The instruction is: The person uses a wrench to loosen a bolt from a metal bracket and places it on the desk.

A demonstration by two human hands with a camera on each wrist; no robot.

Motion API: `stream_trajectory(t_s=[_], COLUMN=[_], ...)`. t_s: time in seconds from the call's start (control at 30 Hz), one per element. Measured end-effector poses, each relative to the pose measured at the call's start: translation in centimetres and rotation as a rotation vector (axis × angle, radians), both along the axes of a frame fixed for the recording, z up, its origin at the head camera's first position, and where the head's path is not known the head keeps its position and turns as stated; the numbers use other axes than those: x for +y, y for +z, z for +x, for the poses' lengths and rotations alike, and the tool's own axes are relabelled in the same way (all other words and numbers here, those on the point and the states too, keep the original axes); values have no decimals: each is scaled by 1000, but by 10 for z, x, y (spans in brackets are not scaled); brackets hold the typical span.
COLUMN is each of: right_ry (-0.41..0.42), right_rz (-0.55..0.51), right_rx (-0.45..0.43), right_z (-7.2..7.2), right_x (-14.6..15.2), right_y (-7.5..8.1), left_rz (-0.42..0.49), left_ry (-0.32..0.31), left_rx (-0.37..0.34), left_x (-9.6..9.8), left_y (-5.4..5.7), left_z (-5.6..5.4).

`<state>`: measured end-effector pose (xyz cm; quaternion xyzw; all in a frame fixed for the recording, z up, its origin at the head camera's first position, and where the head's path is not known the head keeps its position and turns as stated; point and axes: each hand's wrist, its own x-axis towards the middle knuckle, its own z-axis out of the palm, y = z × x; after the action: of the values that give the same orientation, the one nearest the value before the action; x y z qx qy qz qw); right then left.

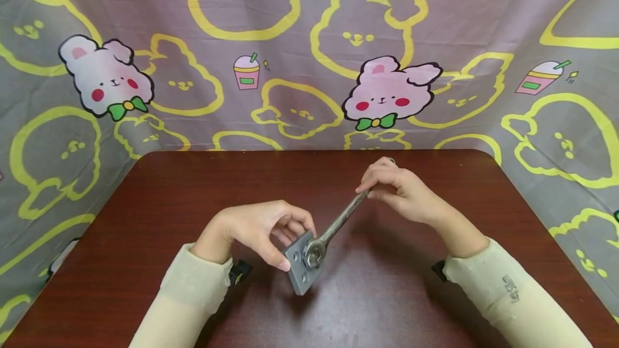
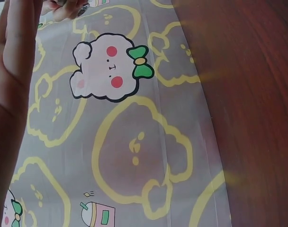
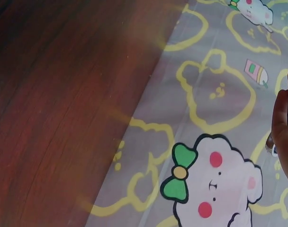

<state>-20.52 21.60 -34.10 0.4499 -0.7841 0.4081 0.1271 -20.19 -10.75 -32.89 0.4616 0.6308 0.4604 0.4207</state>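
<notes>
In the head view, my left hand (image 1: 266, 230) grips a small grey plate (image 1: 301, 273) by its edge, thumb on the near side and fingers behind. Round holes show in the plate, which is tilted above the table. A hex nut or bolt head (image 1: 313, 258) sits on its face, inside the ring end of a metal wrench (image 1: 340, 220). The wrench slants up to the right, and my right hand (image 1: 403, 189) pinches its far end between thumb and fingers. Only part of the right hand (image 3: 283, 137) shows at the edge of the right wrist view.
A dark reddish-brown table (image 1: 193, 176) lies under both hands. Behind it and along both sides hangs a grey curtain (image 1: 300, 31) printed with yellow outlines, rabbit faces and cups. Dark wrist devices (image 1: 240, 271) show below the sleeve cuffs.
</notes>
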Motion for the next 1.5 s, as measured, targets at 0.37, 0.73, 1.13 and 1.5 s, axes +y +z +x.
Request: stream_trajectory(t_s=[0.37,0.73,1.13,1.5], right_ry=[-285,-507,-564,-548], right_rz=[-170,-329,-383,-372], right_rx=[-108,-403,-483,-433], right_z=[18,55,64,65], right_x=[17,0,-21,-27], right_y=[-8,-18,-25,-25], left_rz=[208,325,391,389], left_ry=[268,737,807,796], left_rx=[231,545,584,585], left_x=[-14,-8,-2,-3], left_y=[1,4,1,3], left_z=[4,6,4,6])
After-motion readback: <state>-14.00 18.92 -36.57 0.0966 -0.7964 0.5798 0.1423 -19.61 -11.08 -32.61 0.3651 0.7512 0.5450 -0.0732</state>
